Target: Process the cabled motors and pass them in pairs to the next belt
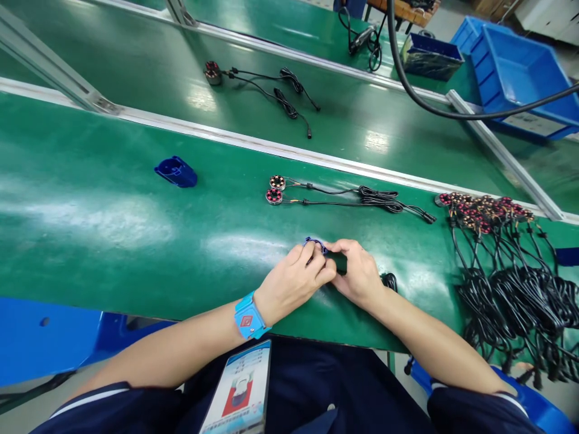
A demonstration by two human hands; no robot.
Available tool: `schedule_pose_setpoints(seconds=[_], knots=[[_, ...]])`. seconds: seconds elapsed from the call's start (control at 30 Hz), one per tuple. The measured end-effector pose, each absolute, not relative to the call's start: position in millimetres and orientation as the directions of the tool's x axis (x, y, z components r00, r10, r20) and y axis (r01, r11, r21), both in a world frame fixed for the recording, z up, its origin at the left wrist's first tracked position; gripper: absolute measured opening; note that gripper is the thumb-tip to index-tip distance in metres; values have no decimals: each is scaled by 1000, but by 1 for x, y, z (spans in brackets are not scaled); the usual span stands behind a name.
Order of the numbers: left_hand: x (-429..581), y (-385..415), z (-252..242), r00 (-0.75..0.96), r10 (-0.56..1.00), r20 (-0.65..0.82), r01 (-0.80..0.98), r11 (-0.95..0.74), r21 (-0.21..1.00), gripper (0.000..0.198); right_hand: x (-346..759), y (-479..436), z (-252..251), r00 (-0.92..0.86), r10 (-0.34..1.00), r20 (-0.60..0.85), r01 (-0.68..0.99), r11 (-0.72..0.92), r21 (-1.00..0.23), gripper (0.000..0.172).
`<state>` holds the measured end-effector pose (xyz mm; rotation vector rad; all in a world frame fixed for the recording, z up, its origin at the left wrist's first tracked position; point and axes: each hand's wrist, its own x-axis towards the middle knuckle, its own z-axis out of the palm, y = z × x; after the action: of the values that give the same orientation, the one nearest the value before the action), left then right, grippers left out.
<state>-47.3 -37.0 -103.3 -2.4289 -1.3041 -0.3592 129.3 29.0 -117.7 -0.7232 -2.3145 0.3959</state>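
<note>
A small blue plastic part [315,242] shows above my fingers, mostly covered by them. My left hand [294,277], with a light blue wrist strap [250,316], is closed around it. From the other side, my right hand [359,274] pinches at its edge with bent fingers; the exact contact is hidden. A coiled black cable [389,281] emerges from behind my right wrist. Beyond my hands lie two ring-shaped wound coils, one copper-toned [277,182] and one red [274,196], with black cables [380,199] running right.
A heap of similar coils [486,211] with bundled cables [511,295] covers the right side. A blue plastic housing [176,172] lies at left. Metal rails [253,143] cross the green bench; another cabled coil [212,73] lies behind. Blue bins [525,72] stand at back right.
</note>
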Motion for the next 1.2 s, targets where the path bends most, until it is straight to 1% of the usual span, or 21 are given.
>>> schedule_pose_setpoints(seconds=[0.07,0.2,0.27,0.33,0.4,0.43,0.47,0.5,0.57,0.63,0.7,0.8,0.87,0.93,1.0,1.1,1.2], knots=[[-46,-37,-102,545,769,333,838,-507,-200,22,129,29,-119,-623,589,514,387,804,-451,29],[-47,-34,-95,533,800,274,846,-512,-150,28,129,29,-117,-633,568,527,401,822,-405,29],[-52,-31,-95,542,791,283,839,-530,-124,28,128,29,-116,-633,564,529,408,825,-392,30],[-59,-28,-98,549,757,355,824,-562,-76,24,128,29,-116,-621,577,531,423,817,-392,33],[-69,-24,-104,493,734,467,820,-572,34,17,127,28,-115,-607,587,536,442,810,-386,36],[-75,-22,-107,432,744,509,821,-559,120,15,127,29,-115,-604,587,539,449,809,-379,38],[-79,-21,-110,365,768,526,814,-538,220,21,127,29,-114,-605,585,541,452,811,-371,38],[-83,-19,-113,300,805,512,799,-505,326,30,127,29,-114,-612,580,538,452,815,-364,37],[-89,-15,-117,221,882,416,745,-428,512,48,127,30,-112,-646,564,515,443,826,-348,33],[-91,-13,-119,192,930,312,696,-354,625,57,127,30,-110,-692,533,488,426,846,-320,30],[-91,-12,-121,172,953,251,670,-300,679,58,127,30,-109,-728,497,472,421,868,-265,29],[-88,-13,-121,157,955,254,656,-293,696,56,126,27,-108,-756,465,460,452,880,-147,31],[-86,-15,-122,152,946,285,674,-310,671,54,124,25,-107,-772,457,442,473,877,-81,33],[-84,-16,-123,151,935,320,702,-330,631,49,122,24,-105,-776,472,418,494,867,-61,34],[-83,-17,-124,157,925,347,725,-347,595,42,119,24,-104,-769,513,382,517,850,-103,33],[-83,-17,-122,172,911,375,754,-367,545,40,118,27,-104,-763,561,321,513,828,-228,33],[-83,-17,-120,205,903,378,769,-387,509,40,121,30,-108,-751,568,338,455,815,-359,32]])
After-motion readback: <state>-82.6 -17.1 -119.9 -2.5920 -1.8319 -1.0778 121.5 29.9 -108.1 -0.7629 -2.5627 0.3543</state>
